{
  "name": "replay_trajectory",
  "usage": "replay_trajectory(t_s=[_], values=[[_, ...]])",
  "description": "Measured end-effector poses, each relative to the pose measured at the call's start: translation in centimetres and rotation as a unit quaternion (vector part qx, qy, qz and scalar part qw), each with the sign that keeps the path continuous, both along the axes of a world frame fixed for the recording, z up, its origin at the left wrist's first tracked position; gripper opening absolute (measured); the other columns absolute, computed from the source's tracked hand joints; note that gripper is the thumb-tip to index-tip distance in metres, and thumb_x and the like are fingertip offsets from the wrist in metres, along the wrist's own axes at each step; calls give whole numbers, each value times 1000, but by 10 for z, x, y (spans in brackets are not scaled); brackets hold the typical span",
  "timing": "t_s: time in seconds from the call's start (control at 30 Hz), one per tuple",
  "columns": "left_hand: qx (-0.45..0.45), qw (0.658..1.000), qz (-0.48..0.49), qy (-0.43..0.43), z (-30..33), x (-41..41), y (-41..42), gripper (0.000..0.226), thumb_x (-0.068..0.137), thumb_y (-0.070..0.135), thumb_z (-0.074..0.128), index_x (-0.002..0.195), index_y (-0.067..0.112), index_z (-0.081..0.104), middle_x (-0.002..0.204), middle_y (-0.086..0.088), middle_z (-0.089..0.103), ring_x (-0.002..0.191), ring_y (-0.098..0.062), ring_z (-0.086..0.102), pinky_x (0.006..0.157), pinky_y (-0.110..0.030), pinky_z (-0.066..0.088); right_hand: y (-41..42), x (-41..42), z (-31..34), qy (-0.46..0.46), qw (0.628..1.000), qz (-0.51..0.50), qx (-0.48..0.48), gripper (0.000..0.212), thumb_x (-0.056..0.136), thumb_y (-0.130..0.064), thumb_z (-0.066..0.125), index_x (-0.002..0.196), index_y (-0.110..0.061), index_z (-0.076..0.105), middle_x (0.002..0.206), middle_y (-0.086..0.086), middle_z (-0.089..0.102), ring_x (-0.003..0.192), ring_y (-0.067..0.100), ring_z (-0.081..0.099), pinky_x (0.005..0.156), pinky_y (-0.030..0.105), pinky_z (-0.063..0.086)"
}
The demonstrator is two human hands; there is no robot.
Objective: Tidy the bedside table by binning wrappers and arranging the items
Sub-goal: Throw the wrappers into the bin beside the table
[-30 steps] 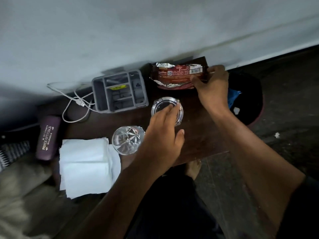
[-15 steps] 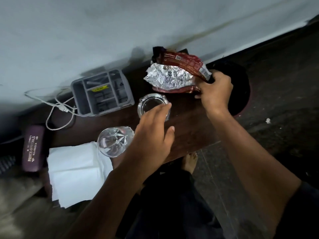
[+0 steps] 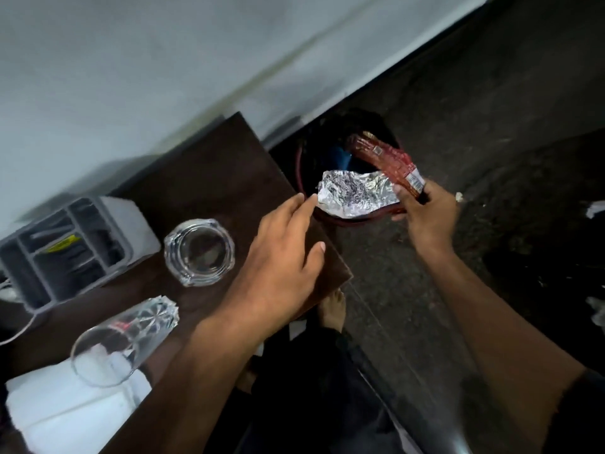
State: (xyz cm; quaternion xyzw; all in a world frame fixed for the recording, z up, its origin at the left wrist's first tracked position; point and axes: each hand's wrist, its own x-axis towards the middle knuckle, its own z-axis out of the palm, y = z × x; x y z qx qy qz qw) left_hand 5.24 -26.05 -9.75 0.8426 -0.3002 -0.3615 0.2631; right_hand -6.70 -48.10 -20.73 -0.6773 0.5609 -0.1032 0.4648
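Note:
My right hand [image 3: 425,214] grips a red wrapper [image 3: 357,191] with a crinkled silver inside, holding it above the dark round bin [image 3: 304,158] on the floor beside the table. My left hand [image 3: 281,267] hovers open over the right end of the dark wooden bedside table [image 3: 209,172], fingertips close to the wrapper's foil edge. On the table stand a glass ashtray [image 3: 199,252], a tall cut-glass tumbler [image 3: 127,339] and a grey compartment organiser [image 3: 75,247]. Something blue lies inside the bin.
White folded tissues [image 3: 65,411] lie at the table's near left corner. A white cable [image 3: 13,326] trails off at the left edge. A pale wall runs behind the table. Scraps of litter [image 3: 595,208] dot the dark floor at right. A bare foot [image 3: 332,311] shows below the table.
My right hand lifted the wrapper off the table's back edge and carried it right, over the bin. My left hand left the ashtray and slid right. The view swung right.

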Motion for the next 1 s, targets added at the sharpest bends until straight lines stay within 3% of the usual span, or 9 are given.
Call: replay_trajectory(t_s=[0.13, 0.23, 0.3, 0.37, 0.4, 0.53, 0.63, 0.93, 1.0], values=[[4, 999, -35, 18, -10, -2, -25, 65, 99, 31, 54, 157, 30, 24, 164, 7, 23, 146, -2, 13, 114, -21, 12, -14, 0, -20, -5, 1000, 5, 20, 28, 93, -19, 72, 119, -9, 72, 94, 5, 75, 74, 17, 74, 58, 20, 61], [6, 998, -49, 34, -18, -2, -39, 65, 100, 30, 53, 157, 29, 22, 164, 8, 20, 148, -1, 9, 117, -21, 12, -20, 10, -34, 24, 1000, 10, 16, 26, 96, -19, 67, 121, -13, 72, 105, 6, 77, 96, 23, 74, 84, 39, 63], [10, 997, -57, 43, -22, -2, -47, 65, 101, 31, 52, 158, 29, 20, 164, 9, 18, 148, 0, 7, 117, -20, 11, -19, 17, -39, 47, 998, 34, -12, 31, 96, -16, 65, 127, -13, 70, 118, 8, 75, 110, 23, 70, 102, 32, 53], [11, 997, -63, 50, -26, -2, -53, 66, 102, 32, 51, 158, 31, 17, 165, 11, 16, 148, 3, 5, 115, -18, 7, -16, 23, -41, 64, 994, 68, -61, 34, 96, -12, 63, 129, -9, 67, 124, 10, 73, 116, 21, 67, 96, 10, 39], [11, 996, -65, 54, -28, -2, -56, 66, 102, 32, 51, 158, 31, 16, 165, 11, 15, 148, 3, 5, 114, -18, 7, -14, 25, -42, 63, 992, 81, -72, 35, 96, -10, 63, 131, -6, 66, 127, 11, 71, 117, 21, 66, 94, 7, 36], [5, 996, -81, 41, -34, 0, -60, 66, 102, 31, 51, 158, 29, 17, 164, 10, 17, 146, 5, 5, 112, -11, 4, -1, 31, -46, 90, 974, 149, -148, 41, 94, 0, 58, 135, -2, 61, 127, 15, 70, 117, 30, 63, 100, 19, 39], [7, 996, -85, 30, -38, 0, -58, 65, 102, 31, 51, 158, 29, 18, 163, 12, 18, 139, 13, 2, 106, -6, 2, 0, 37, -40, 71, 976, 90, -184, 37, 94, -1, 59, 130, -1, 65, 114, 15, 71, 109, 30, 62, 88, 12, 35], [4, 996, -80, 37, -38, -6, -59, 65, 101, 31, 51, 157, 31, 17, 162, 14, 18, 139, 13, 3, 107, -7, 4, -26, 18, -14, 27, 965, 35, -258, 34, 91, 3, 62, 124, 2, 69, 109, 23, 69, 99, 37, 67, 90, 35, 54], [2, 996, -79, 37, -38, -7, -60, 65, 101, 32, 50, 157, 32, 17, 162, 15, 18, 141, 12, 2, 107, -7, 4, -32, 15, -15, 34, 962, 21, -269, 34, 91, 4, 61, 125, 2, 68, 110, 25, 68, 99, 39, 66, 89, 28, 50]])
